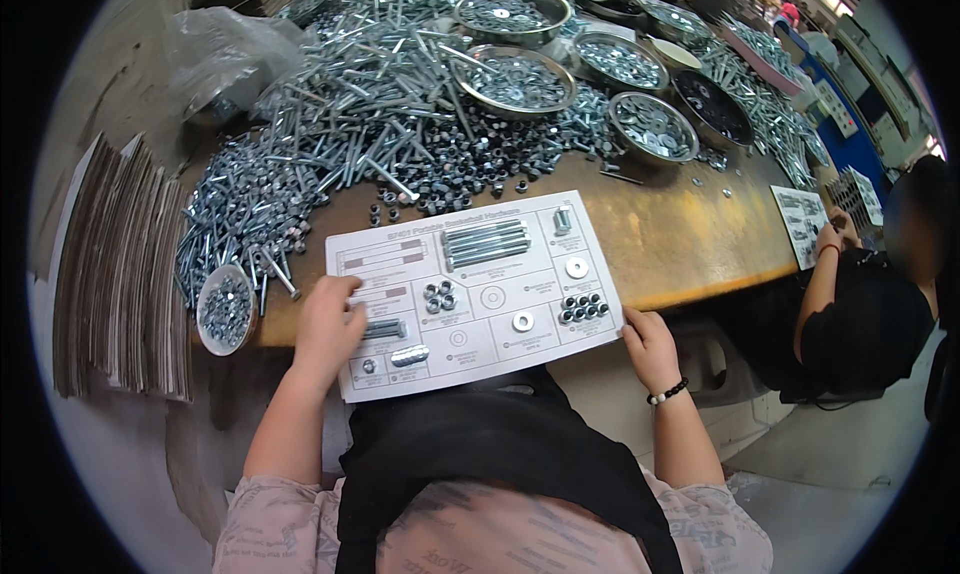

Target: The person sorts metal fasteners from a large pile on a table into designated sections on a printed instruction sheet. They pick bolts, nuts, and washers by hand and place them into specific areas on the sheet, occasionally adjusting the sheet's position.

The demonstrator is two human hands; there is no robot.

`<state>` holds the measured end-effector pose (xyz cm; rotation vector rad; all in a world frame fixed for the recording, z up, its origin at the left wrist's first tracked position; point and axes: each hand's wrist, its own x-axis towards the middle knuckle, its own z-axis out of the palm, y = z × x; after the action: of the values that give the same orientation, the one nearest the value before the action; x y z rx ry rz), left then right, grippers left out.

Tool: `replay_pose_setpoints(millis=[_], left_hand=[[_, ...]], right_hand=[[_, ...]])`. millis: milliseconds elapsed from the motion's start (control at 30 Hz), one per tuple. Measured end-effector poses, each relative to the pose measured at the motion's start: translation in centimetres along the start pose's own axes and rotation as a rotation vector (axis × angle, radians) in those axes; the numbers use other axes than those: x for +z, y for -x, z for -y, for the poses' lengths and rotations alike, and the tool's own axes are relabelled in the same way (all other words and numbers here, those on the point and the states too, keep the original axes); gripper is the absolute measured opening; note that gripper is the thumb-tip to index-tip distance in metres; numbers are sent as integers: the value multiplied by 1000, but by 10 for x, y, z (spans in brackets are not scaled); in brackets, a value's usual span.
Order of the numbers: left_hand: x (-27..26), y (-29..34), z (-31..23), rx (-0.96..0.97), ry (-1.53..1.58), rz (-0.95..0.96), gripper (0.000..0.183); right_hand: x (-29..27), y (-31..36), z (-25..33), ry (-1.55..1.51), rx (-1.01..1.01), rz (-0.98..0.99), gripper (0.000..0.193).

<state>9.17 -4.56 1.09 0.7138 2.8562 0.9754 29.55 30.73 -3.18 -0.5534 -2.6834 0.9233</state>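
Observation:
A white printed hardware card (480, 349) lies tilted at the table's front edge, just above my lap. My left hand (328, 324) rests over its left edge, thumb and forefinger apart, beside a row of short bolts (384, 330). At the lower right corner, my right hand (650, 346) grips the card by its edge. Long bolts (487, 245) lie side by side in the upper middle. The card also bears shiny nuts (439, 297), dark-centred lock nuts (584, 308), a large washer (576, 267), a thick small ring (523, 321) and overlapping washers (409, 355).
Heaped bolts (350, 94) and dark nuts (450, 164) cover the table's far side. Metal bowls of washers (652, 127) stand behind. A white bowl of small parts (226, 310) and stacked cardboard sheets (120, 274) are at left. A co-worker (870, 304) holds another card (800, 222) at right.

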Motion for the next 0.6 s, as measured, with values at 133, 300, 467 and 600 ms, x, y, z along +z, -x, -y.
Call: replay_pose_setpoints(millis=[133,300,467,600], left_hand=[[-9,28,44,-119,9,-8,30],[-11,26,59,-246,221,26,32],[-12,14,71,-226,250,42,28],[-12,13,68,-296,354,27,21]], right_hand=[[6,-1,4,-61,-19,-49,26],[11,4,-4,-219,8,-121,22],[28,12,-14,-371,222,-169,25],[19,6,2,-108,28,-180,22]])
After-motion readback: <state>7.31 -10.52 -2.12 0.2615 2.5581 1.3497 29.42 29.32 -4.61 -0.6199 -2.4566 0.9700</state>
